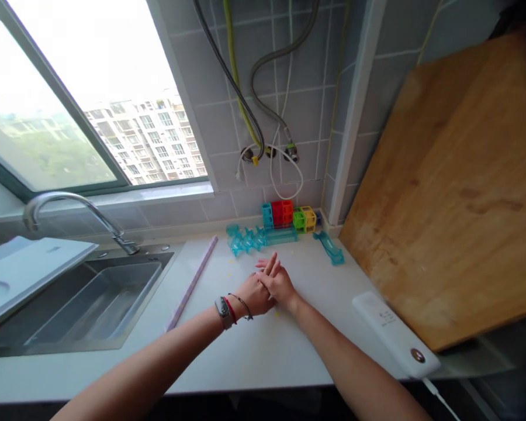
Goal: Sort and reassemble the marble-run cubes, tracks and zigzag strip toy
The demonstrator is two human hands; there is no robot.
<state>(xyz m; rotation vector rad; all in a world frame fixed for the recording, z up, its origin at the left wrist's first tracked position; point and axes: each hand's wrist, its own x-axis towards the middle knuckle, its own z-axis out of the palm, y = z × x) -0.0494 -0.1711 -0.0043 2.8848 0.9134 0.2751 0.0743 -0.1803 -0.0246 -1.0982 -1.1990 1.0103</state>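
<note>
Over the middle of the white counter (245, 368), my left hand (253, 294) and my right hand (280, 285) rest together, one laid across the other. Some fingers are stretched out and others overlap, so part of each hand is hidden. Neither hand shows an object in it. Just beyond them lie turquoise twisted plastic pieces (247, 240) and a turquoise trough (281, 235). Behind stand red (283, 214), green (298, 219) and yellow (308, 220) frame blocks. A curved turquoise piece (331, 248) lies to their right.
A purple stick (191, 285) lies left of my hands. Further left are a sink (158, 292), a faucet (83, 202) and a white board (30, 269). On the right, a white device (394, 333) with a cable sits beside a leaning wooden board (460, 193).
</note>
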